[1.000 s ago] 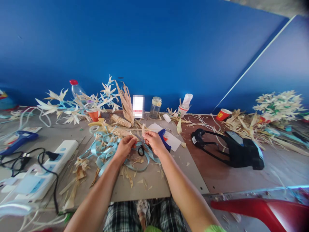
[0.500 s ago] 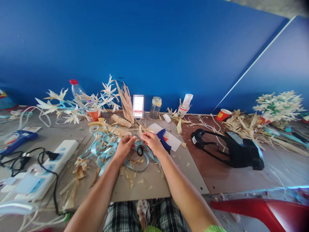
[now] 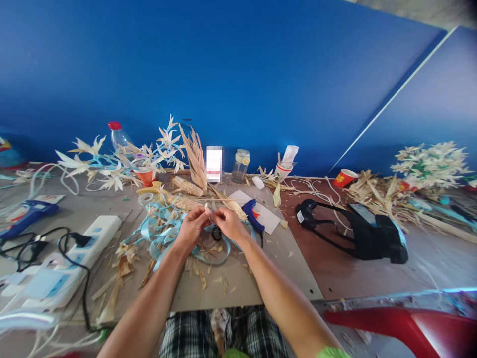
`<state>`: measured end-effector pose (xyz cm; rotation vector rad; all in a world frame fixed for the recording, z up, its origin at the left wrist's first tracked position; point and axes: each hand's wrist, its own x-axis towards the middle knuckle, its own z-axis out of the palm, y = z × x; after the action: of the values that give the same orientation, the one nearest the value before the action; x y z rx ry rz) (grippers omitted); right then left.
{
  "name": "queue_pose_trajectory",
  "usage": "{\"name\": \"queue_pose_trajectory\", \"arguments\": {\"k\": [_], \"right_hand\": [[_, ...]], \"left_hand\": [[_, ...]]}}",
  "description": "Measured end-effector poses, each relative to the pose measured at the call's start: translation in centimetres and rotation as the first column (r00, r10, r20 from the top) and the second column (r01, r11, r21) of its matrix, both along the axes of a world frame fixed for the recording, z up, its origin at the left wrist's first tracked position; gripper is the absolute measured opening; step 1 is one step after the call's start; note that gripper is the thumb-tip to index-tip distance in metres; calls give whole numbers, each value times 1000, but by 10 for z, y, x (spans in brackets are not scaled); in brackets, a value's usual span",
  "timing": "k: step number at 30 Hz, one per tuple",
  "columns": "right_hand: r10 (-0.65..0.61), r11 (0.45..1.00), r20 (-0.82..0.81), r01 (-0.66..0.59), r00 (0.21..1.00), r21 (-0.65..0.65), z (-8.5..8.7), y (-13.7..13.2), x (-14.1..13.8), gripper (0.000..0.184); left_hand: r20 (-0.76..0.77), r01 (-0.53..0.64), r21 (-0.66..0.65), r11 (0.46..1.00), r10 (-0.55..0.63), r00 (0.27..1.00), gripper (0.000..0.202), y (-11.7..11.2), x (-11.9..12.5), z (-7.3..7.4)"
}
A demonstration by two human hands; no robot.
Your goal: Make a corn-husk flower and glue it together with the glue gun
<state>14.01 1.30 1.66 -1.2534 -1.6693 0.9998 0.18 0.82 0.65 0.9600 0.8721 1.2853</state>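
My left hand [image 3: 192, 229] and my right hand [image 3: 230, 226] meet fingertip to fingertip over the middle of the table. Both are closed in a pinch on a small pale piece of corn husk [image 3: 207, 209]; its lower part is hidden by the fingers. Just beneath them lies a small black ring-shaped thing [image 3: 216, 232], partly covered. Light blue ribbon [image 3: 164, 236] lies in loops beside and under my left hand. A blue glue gun [image 3: 255, 215] rests on white paper [image 3: 269, 219], right of my right hand. Behind my fingers lie corn cobs [image 3: 187, 187] and a dry husk [image 3: 228, 200].
At left are a white power strip [image 3: 95, 236] with black cables and another blue glue gun [image 3: 32, 216]. Husk flowers [image 3: 112, 169], a jar [image 3: 240, 166] and a paper cup [image 3: 283, 171] line the blue wall. A black head strap [image 3: 357, 233] lies at right.
My hands have come closer together, the right one shifting left and slightly down. The pale husk piece now sits between the fingertips, and the long dry husk behind my right hand shows more.
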Motion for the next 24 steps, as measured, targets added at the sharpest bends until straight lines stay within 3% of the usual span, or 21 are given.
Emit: {"name": "queue_pose_trajectory", "arguments": {"k": [7, 14, 24], "right_hand": [[19, 999, -232, -29, 973, -40, 11, -4, 4, 24], [-32, 999, -111, 35, 993, 22, 4, 0, 4, 17], [-111, 994, -188, 108, 976, -26, 3, 1, 4, 19]], "left_hand": [[-228, 7, 66, 998, 8, 974, 34, 0, 2, -4], [-300, 71, 50, 996, -53, 953, 42, -2, 6, -2], [-280, 116, 33, 993, -102, 954, 41, -1, 6, -6]]}}
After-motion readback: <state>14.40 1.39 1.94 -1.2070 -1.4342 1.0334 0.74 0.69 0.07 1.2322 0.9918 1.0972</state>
